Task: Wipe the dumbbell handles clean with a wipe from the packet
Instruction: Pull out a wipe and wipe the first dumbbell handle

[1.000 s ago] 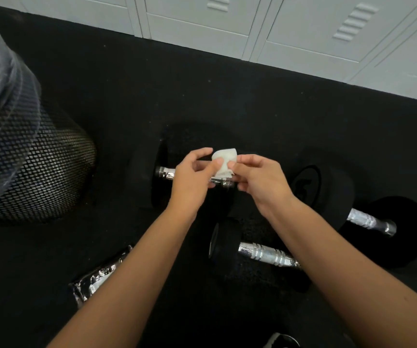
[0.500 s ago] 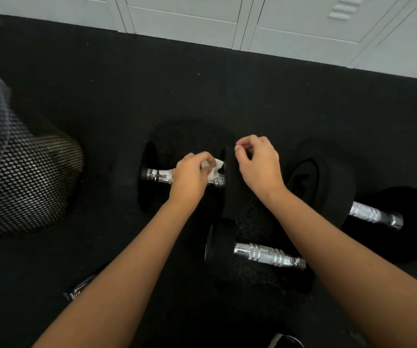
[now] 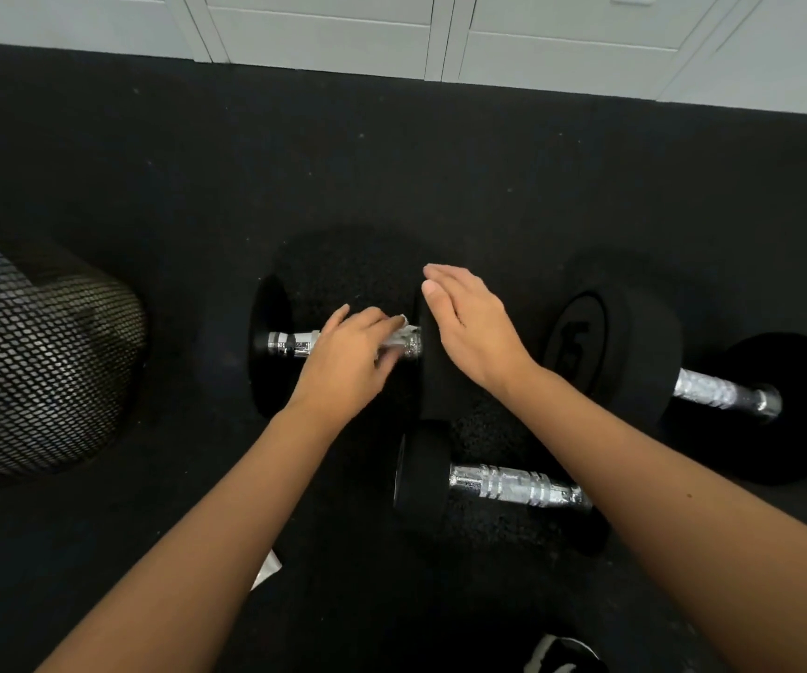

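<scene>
Standing at nine o'clock on the black rubber floor (image 3: pixel 149 162) is a black mesh bin (image 3: pixel 37 376), cut off by the picture's edge. Just right of it, near the centre, lies the first dumbbell (image 3: pixel 265 342), its chrome handle (image 3: pixel 294 343) running from nine to three o'clock between two black heads. The left hand (image 3: pixel 348 361) lies over the right part of that handle, fingers curled down around a white wipe (image 3: pixel 399 335) that is pressed against the chrome; only a small crumpled edge of the wipe shows past the fingers. At the hand's three o'clock, the right hand (image 3: pixel 474 327) rests flat and relaxed, fingers straight and together, on the right head of this dumbbell, holding nothing. A silvery corner, perhaps the packet (image 3: pixel 268 570), peeks out beneath the left forearm at seven o'clock. At five o'clock a second dumbbell (image 3: pixel 498 483) lies partly under the right forearm. At three o'clock sits a third dumbbell (image 3: pixel 712 395), larger. White locker doors (image 3: pixel 343 36) line the twelve o'clock edge.
</scene>
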A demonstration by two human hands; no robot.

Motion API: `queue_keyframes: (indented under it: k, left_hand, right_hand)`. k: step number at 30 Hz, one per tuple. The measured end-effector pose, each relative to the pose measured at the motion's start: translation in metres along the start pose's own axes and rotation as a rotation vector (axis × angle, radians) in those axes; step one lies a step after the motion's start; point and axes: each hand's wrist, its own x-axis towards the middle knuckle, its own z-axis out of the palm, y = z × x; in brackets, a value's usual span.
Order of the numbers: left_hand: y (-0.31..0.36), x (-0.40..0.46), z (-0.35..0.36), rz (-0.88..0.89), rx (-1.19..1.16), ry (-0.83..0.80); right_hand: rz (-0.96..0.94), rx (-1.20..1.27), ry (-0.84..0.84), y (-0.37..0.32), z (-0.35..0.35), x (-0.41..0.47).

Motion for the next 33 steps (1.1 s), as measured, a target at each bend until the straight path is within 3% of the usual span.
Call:
queue_keyframes:
  k: [4,9,13,16,18,23,28,33]
  left_hand:
    - [-0.002,0.015,-0.001,-0.048,-0.139,0.007]
    - [-0.009,-0.001,0.004,0.068,-0.099,0.048]
    - [-0.007,0.015,0.001,-0.048,-0.181,-0.015]
    - [0.002,0.010,0.002,-0.012,-0.240,-0.024]
    - [-0.003,0.000,0.003,0.036,-0.230,0.022]
    - [-0.005,0.012,0.001,-0.078,-0.184,-0.012]
    - [0.000,-0.006,0.010,0.054,-0.138,0.078]
    - [-0.001,0.007,0.011,-0.066,-0.189,0.066]
  right_hand:
    - [-0.010,-0.013,0.017,0.002,0.003,0.001]
    - [-0.018,-0.015,0.030,0.004,0.004,0.001]
    - [-0.024,-0.034,0.032,0.004,0.005,0.001]
    - [-0.031,-0.053,0.029,0.004,0.004,0.001]
    - [-0.037,-0.062,0.029,0.004,0.005,0.001]
    - [-0.048,-0.083,0.050,0.004,0.006,0.001]
    - [-0.051,-0.092,0.038,0.005,0.005,0.001]
    - [-0.056,-0.088,0.046,0.006,0.006,0.001]
